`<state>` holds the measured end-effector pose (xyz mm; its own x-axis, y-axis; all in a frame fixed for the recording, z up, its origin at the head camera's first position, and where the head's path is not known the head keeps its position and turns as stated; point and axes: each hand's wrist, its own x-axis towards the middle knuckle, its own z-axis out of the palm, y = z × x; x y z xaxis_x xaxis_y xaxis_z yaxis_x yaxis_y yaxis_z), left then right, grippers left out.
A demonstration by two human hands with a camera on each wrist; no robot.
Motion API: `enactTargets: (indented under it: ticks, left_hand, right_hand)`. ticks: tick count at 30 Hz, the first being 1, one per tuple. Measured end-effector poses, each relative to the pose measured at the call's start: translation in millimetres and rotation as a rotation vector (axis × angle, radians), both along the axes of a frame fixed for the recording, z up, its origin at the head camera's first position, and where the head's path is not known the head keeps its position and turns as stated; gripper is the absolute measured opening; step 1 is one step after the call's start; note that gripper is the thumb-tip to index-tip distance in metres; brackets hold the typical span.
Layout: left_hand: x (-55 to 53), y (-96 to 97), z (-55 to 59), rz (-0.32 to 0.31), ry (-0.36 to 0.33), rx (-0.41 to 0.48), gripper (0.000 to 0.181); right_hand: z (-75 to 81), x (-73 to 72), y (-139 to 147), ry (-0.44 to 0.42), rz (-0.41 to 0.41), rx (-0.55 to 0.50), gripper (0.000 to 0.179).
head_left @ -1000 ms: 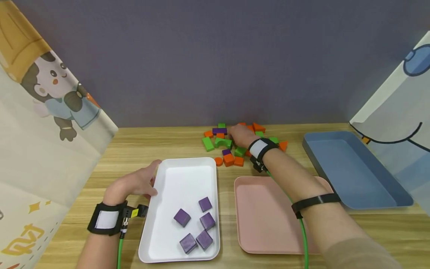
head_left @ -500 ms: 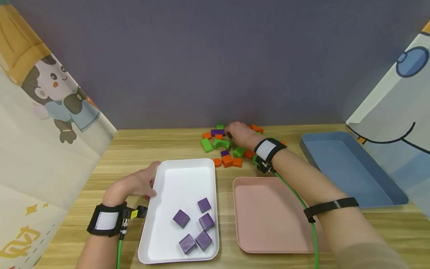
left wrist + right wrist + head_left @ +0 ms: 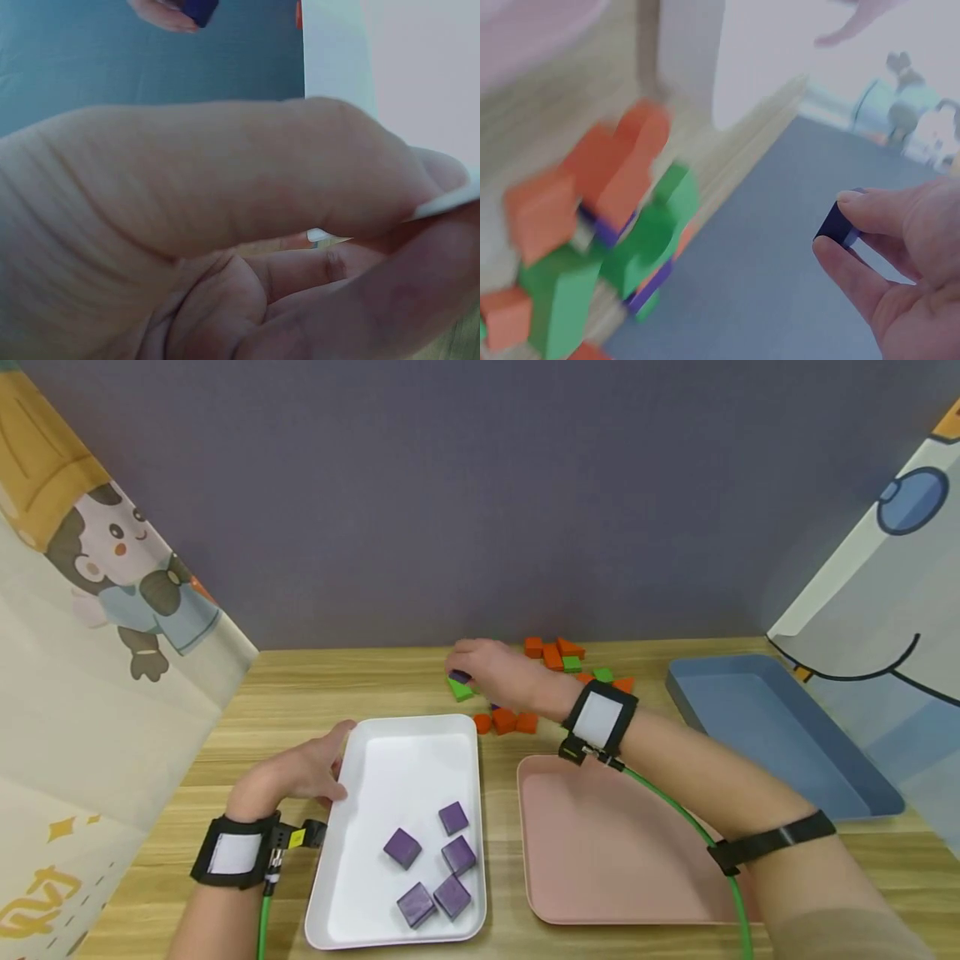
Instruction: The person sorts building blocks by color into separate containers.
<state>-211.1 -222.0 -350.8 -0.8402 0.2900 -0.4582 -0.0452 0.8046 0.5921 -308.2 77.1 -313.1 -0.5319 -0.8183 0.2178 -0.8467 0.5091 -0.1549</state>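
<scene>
Dark purple, straight-edged block (image 3: 834,226) sits pinched between thumb and fingertip of the right hand (image 3: 491,670), near the left edge of the scattered orange and green blocks (image 3: 504,721). That arm slants forward and inward; the left hand (image 3: 303,770), wrist bent, clasps the white rectangular tray's (image 3: 420,756) left rim.

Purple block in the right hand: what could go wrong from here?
The purple block is pinched by the fingertips of the right hand, so it might slip and fall.
The orange blocks lie near the white tray; a low pass of the arm could knock them.
The left hand pinches the tray's rim; a tug might tilt it and slide the five loose purple cubes.
</scene>
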Motion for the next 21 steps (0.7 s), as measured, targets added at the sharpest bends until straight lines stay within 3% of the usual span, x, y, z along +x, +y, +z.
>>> enactTargets:
  ticks: [5, 11, 16, 21]
  left_hand:
    - [-0.6, 0.5, -2.0, 0.002, -0.005, 0.015, 0.095]
    - [-2.1, 0.6, -2.2, -0.005, -0.017, 0.067, 0.091]
    - [-2.8, 1.0, -2.1, -0.012, -0.029, 0.073, 0.096]
    - [-4.0, 1.2, -2.0, -0.004, -0.031, 0.057, 0.097]
  right_hand:
    - [-2.6, 26.9, -18.6, 0.076, 0.127, 0.013, 0.015]
    - [-11.7, 54.4, -37.3, 0.08, 0.162, 0.098, 0.024]
    - [-23.6, 67.6, -49.1, 0.025, 0.164, 0.17, 0.027]
    - [-32.5, 71.6, -55.7, 0.001, 0.195, 0.18, 0.027]
